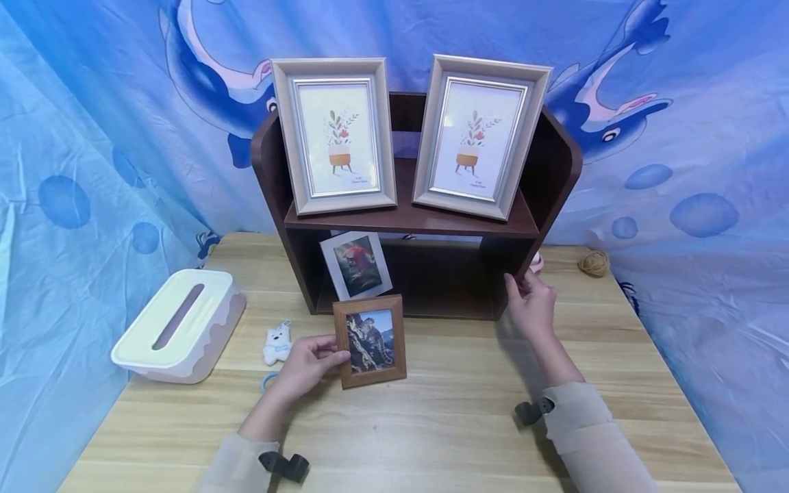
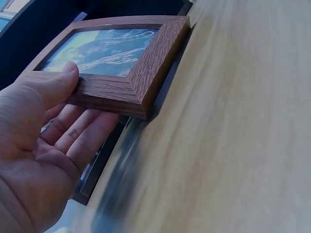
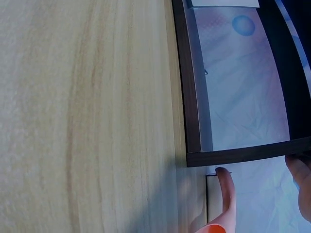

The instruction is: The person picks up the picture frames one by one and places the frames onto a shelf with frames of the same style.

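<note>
My left hand (image 1: 311, 366) holds a brown wooden picture frame (image 1: 400, 342) by its left edge, thumb on the front and fingers behind. Its picture is a spotted big cat on a tree, and it is held in front of a dark brown shelf (image 1: 403, 216). My right hand (image 1: 533, 305) grips the shelf's right side panel low down, thumb toward the front edge; the right wrist view catches only part of that hand (image 3: 303, 187) at the panel. A white picture frame (image 1: 327, 263) with a red parrot stands tilted in the lower compartment, partly overlapped by the wooden one.
Two large beige picture frames (image 1: 390, 150) (image 1: 425, 154) lean on the upper shelf. At the left are a tissue box (image 1: 212, 294), a white bear keychain (image 1: 277, 344) and a blue ring (image 1: 266, 381). A twine ball (image 1: 594, 263) and a pink object (image 3: 227, 194) lie right of the shelf.
</note>
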`<state>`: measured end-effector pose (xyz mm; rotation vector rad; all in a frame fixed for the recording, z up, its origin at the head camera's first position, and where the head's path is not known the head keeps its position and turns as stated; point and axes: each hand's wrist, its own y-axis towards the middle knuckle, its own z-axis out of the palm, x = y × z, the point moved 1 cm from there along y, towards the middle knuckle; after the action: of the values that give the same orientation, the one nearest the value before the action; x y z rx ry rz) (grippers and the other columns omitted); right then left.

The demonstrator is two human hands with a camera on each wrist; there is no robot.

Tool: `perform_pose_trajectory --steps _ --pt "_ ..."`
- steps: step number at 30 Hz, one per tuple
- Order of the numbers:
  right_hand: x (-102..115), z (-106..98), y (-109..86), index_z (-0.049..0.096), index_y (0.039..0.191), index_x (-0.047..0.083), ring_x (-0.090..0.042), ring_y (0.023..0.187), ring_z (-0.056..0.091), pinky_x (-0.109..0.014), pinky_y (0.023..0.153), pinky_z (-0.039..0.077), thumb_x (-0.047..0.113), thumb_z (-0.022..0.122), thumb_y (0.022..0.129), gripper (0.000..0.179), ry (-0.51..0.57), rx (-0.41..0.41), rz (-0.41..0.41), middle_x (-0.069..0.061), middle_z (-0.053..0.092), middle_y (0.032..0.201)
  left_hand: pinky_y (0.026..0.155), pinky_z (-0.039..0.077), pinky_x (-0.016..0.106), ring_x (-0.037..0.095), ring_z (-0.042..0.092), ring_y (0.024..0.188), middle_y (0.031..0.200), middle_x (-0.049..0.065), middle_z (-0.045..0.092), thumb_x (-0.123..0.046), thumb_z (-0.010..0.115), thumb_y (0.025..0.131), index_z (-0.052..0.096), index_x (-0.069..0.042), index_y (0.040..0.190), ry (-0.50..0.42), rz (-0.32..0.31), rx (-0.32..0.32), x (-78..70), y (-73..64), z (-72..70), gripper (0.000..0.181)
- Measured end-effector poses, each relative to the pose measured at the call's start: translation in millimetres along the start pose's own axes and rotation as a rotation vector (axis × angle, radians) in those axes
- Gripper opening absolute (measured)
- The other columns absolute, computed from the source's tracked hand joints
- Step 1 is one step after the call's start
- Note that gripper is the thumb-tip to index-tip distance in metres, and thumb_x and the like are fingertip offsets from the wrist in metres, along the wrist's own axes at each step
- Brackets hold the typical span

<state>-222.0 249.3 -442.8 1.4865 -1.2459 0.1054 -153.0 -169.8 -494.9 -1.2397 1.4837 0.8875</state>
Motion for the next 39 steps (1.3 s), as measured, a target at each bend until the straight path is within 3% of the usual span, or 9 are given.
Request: perform_pose_trajectory --steps 3,8,14,18,23,28,31,39 --pt "-0.5 -0.1 -0.1 0.07 0.093 -0.009 -0.023 0.069 0.069 -0.002 0.064 0.048 -0.002 0.071 0.091 0.007 0.002 0.002 -0.001 -0.023 0.075 0.088 0.076 0.062 0.029 0.021 0.075 0.087 0.1 0.015 0.075 -0.01 0.076 0.09 0.069 0.005 0.121 0.018 0.0 -0.003 -3.8 3.8 3.3 0.035" --pt "-2.3 -0.6 -1.3 0.07 0.091 -0.007 -0.011 0.066 0.066 -0.002 0.061 0.046 -0.002 0.071 0.09 0.005 -0.009 -0.008 0.0 -0.022 0.075 0.084 0.08 0.062 0.03 0.022 0.075 0.089 0.102 0.016 0.075 -0.012 0.076 0.091 0.069 0.005 0.121 0.048 0.028 -0.008 -8.5 13.1 9.3 0.035" --pt "-2.5 -1.2 -3.1 0.07 0.091 -0.007 0.008 0.068 0.058 -0.001 0.061 0.045 0.0 0.071 0.091 0.007 -0.009 -0.013 0.018 -0.022 0.075 0.083 0.082 0.062 0.034 0.026 0.075 0.092 0.109 0.02 0.074 -0.01 0.074 0.092 0.067 0.005 0.125 -0.008 0.003 0.003 -8.2 24.7 18.5 0.037" --pt "-2.8 -0.8 -3.8 0.07 0.092 -0.006 0.013 0.068 0.055 -0.001 0.06 0.044 0.001 0.071 0.091 0.007 -0.019 -0.01 0.024 -0.022 0.075 0.083 0.084 0.061 0.035 0.03 0.074 0.097 0.112 0.023 0.072 -0.007 0.072 0.093 0.064 0.008 0.128 -0.026 0.001 -0.007 -8.1 31.5 24.6 0.039" --pt "-3.5 -0.5 -4.5 0.07 0.092 -0.006 -0.004 0.065 0.062 -0.001 0.06 0.044 0.0 0.071 0.091 0.007 -0.039 -0.015 0.008 -0.021 0.075 0.082 0.083 0.061 0.035 0.029 0.073 0.097 0.112 0.022 0.072 -0.005 0.071 0.093 0.063 0.008 0.129 -0.015 0.009 -0.009 -12.2 40.7 33.7 0.038" --pt "-3.0 -0.3 -4.9 0.07 0.093 -0.007 -0.026 0.067 0.068 0.0 0.062 0.044 0.0 0.07 0.091 0.007 -0.035 -0.014 0.011 -0.023 0.075 0.086 0.08 0.062 0.033 0.023 0.073 0.091 0.104 0.017 0.074 -0.003 0.07 0.093 0.067 0.005 0.125 -0.013 0.06 -0.003 -16.2 52.7 43.5 0.032" --pt "-2.6 0.1 -5.2 0.07 0.093 -0.008 -0.032 0.07 0.071 0.0 0.064 0.044 0.0 0.069 0.092 0.008 -0.019 -0.006 0.014 -0.025 0.074 0.089 0.078 0.063 0.034 0.023 0.073 0.088 0.1 0.016 0.074 -0.001 0.069 0.093 0.067 0.006 0.124 -0.015 0.085 -0.016 -18.7 58.7 48.9 0.031" --pt "-1.7 1.3 -2.7 0.069 0.094 -0.008 -0.037 0.076 0.073 0.001 0.068 0.045 -0.001 0.069 0.092 0.007 0.007 -0.003 0.01 -0.027 0.073 0.093 0.079 0.063 0.034 0.022 0.072 0.089 0.098 0.015 0.074 -0.001 0.069 0.093 0.068 0.004 0.125 -0.044 0.078 -0.044 -28.2 74.2 61.7 0.032"
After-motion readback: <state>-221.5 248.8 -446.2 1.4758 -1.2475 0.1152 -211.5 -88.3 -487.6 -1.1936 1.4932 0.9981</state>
